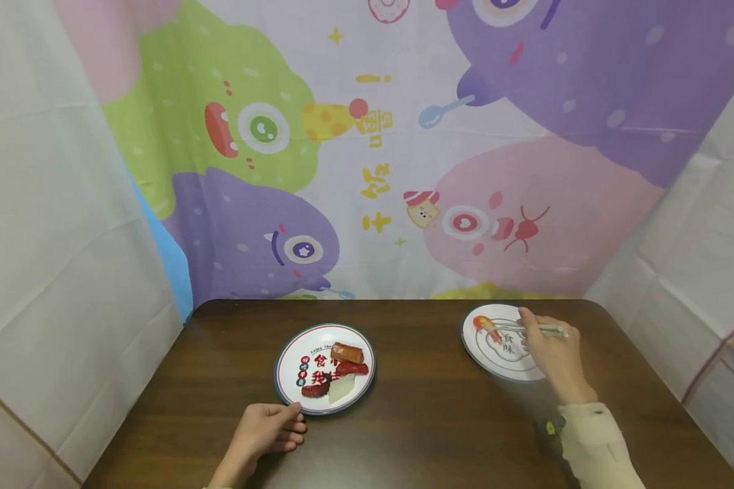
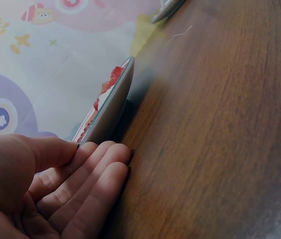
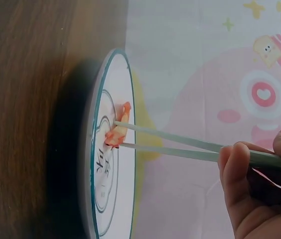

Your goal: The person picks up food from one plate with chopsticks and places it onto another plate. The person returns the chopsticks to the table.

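My left hand pinches the near rim of the left plate, thumb on top and fingers at its edge. On this plate lie a glossy brown block of food, a red piece, a pale flat piece and a dark red ridged piece. Over at the right, my right hand grips pale green chopsticks. Their tips are at an orange-and-white shrimp on the right plate; I cannot tell whether they clamp it.
Both plates stand on a dark wooden table, the right one near its far edge. Behind the table hangs a cloth printed with cartoon monsters. White sheets flank both sides.
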Action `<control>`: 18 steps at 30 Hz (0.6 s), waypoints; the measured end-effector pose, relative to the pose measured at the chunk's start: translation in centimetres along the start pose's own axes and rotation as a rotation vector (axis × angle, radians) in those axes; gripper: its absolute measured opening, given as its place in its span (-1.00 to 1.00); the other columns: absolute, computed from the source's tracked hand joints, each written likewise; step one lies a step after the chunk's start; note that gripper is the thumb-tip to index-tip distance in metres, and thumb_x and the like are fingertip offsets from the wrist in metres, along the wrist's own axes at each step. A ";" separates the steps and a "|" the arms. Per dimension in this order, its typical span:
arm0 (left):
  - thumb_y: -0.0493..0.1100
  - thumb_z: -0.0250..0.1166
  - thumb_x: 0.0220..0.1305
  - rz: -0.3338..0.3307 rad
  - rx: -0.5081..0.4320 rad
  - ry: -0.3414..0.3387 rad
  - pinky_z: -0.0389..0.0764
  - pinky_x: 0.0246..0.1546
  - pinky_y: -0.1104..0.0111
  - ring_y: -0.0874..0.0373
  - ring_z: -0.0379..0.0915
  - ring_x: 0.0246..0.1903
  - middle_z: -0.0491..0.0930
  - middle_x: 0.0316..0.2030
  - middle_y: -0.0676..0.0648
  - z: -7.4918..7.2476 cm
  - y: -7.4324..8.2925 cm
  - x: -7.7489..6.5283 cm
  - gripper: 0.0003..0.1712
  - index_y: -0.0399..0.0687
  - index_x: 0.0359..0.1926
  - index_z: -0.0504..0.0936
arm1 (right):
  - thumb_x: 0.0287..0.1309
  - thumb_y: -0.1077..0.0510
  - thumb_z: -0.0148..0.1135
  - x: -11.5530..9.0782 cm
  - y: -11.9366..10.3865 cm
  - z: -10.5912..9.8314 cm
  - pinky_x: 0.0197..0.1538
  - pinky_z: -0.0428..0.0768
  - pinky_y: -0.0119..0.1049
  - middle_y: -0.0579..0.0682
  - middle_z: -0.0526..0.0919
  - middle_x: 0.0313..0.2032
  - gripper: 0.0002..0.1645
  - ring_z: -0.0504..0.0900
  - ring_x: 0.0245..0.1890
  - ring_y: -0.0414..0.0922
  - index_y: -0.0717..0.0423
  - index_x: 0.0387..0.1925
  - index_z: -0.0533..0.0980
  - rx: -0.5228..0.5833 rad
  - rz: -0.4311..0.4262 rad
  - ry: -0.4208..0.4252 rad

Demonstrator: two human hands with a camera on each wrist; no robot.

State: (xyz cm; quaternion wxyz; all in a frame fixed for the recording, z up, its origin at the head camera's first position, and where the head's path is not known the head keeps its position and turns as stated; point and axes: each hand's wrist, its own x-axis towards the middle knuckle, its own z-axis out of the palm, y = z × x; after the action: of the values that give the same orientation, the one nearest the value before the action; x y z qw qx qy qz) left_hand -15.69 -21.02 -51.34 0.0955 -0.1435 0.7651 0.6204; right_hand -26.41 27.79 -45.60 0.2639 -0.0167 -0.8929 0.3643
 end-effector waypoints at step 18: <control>-0.01 0.31 0.43 -0.013 0.003 0.010 0.76 -0.48 0.34 0.14 0.73 -0.52 0.78 -0.46 -0.14 0.0 -0.1 0.0 -0.57 -0.40 -0.25 0.73 | 0.48 -0.27 0.08 0.0 1.4 -1.0 -0.47 0.51 -0.64 0.06 0.77 -0.59 -0.31 0.67 -0.66 -0.39 0.29 -0.12 0.73 0.193 0.142 0.004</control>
State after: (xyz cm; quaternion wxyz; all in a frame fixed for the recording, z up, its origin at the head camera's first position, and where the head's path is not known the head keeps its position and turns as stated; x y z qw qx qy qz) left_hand -15.64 -21.02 -51.39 0.0958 -0.1514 0.7655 0.6180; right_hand -26.17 29.48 -45.85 0.2397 -0.0553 -0.8497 0.4664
